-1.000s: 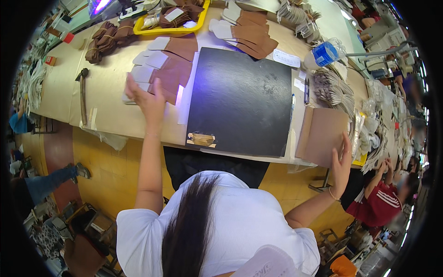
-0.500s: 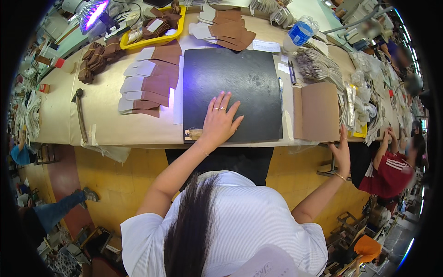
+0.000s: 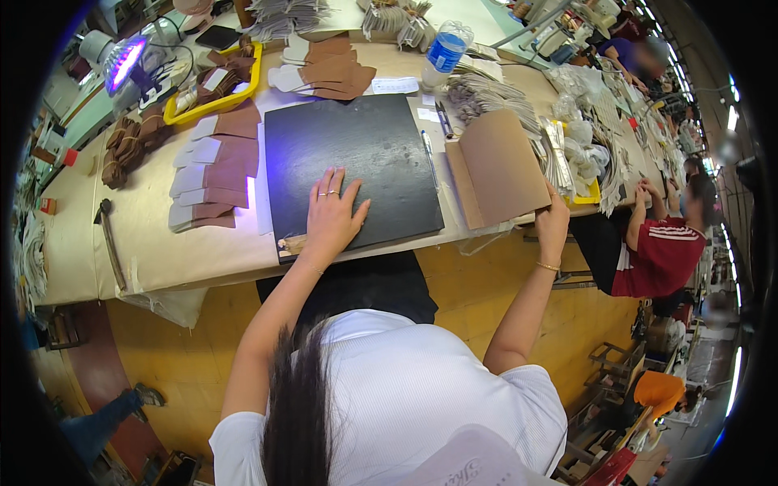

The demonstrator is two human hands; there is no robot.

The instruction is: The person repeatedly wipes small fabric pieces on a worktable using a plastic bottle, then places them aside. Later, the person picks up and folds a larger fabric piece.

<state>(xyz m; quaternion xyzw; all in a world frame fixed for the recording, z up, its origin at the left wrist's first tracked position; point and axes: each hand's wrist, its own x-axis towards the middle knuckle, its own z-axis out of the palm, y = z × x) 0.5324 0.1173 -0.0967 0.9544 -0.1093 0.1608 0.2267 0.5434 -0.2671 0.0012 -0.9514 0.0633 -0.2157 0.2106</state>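
Observation:
A black board [image 3: 365,134] lies in front of me on the paper-covered table. My left hand [image 3: 331,223] rests on it near its lower left part, with the fingers spread and nothing in them. At the right, my right hand [image 3: 554,220] grips the lower right corner of a brown notebook-like cover [image 3: 498,170]. The cover's right side looks raised off the table, while a narrow brown strip shows along its left. My right fingertips are partly hidden at that corner. A pen [image 3: 430,160] lies by the board's right edge.
Overlapping brown-and-white cut pieces [image 3: 212,170] lie left of the board, and more [image 3: 328,73] beyond it. A hammer [image 3: 110,243] lies far left. A yellow tray [image 3: 258,77], a lit lamp [image 3: 126,65], a water bottle [image 3: 446,57] and pale bundles [image 3: 486,101] stand or lie around.
My right hand has moved up to the brown cover and taken its corner; the cover has tilted. My left hand stays on the board. The whole view has turned and shifted.

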